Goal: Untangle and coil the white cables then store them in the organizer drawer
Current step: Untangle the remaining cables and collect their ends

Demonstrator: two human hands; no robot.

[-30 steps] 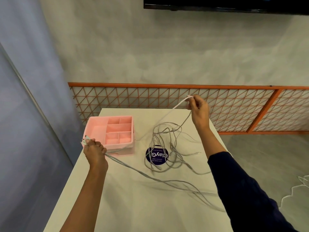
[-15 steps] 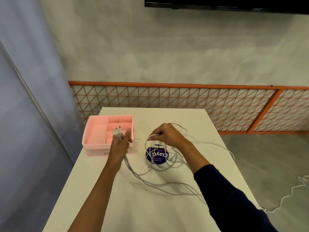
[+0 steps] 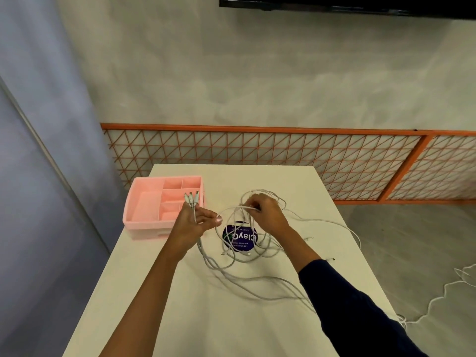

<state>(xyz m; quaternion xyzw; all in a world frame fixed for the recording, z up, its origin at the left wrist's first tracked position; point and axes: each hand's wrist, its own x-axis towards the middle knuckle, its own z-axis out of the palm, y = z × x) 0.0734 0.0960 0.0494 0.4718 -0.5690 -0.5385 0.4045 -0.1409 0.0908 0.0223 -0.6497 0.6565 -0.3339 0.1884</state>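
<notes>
Cables [image 3: 252, 228] lie in a messy pile on the white table [image 3: 206, 318], and the left hand [image 3: 192, 224] grips their plug ends [image 3: 191, 198] right beside the pink organizer drawer [image 3: 146, 225] while the right hand [image 3: 264, 213] pinches a loop above the pile, so the left hand is closer to the drawer.

One pink organizer [image 3: 144, 202] at left of the frame, one round purple sticker [image 3: 242, 237] mid-frame, one bench [image 3: 206, 318]; three plug ends [image 3: 191, 198] show; the tangled white cables [image 3: 268, 249] cannot be counted.

Soft even light, wide-angle edge distortion
</notes>
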